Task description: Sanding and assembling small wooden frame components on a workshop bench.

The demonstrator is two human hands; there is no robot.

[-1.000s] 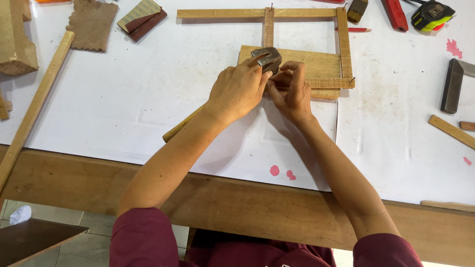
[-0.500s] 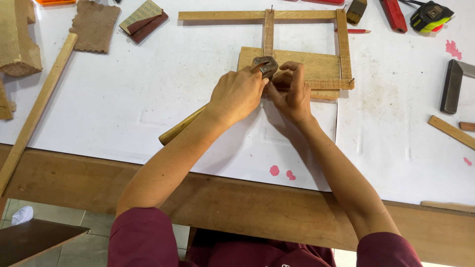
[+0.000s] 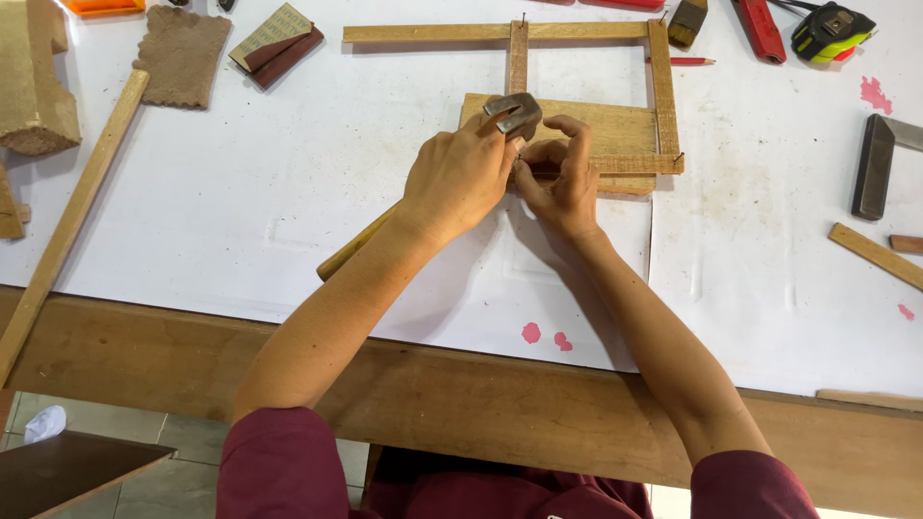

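1. Landmark: the pale wooden frame of thin nailed slats (image 3: 615, 96) on the white paper-covered table (image 3: 240, 211). Far left of it lie a long wooden strip (image 3: 72, 216), a rough brown block (image 3: 34, 86) and a brown scrap of abrasive cloth (image 3: 183, 53); a sanding block wrapped in paper (image 3: 279, 43) lies nearer it.
2. The left hand (image 3: 461, 178), at the frame's lower left corner, is closed around a steel-headed hammer with a wooden handle (image 3: 514, 111), gripped high near the head; the handle's end pokes out below the forearm, away from the frame.
3. The right hand (image 3: 562, 178), just beside the left, pinches something small against the frame's lower slat. It is hidden by the fingers, so I cannot tell what it is, though the fingers are drawn together as in a pinch.
4. Risk, as I judge it: the hammer head hangs very close to the pinching fingertips, so a stray tap could strike them. The thin slat might also split or shift, since nothing clamps the frame.
5. Right of the frame: a red pencil (image 3: 683, 61), a yellow-black tape measure (image 3: 832, 29), a metal try square (image 3: 880, 163).
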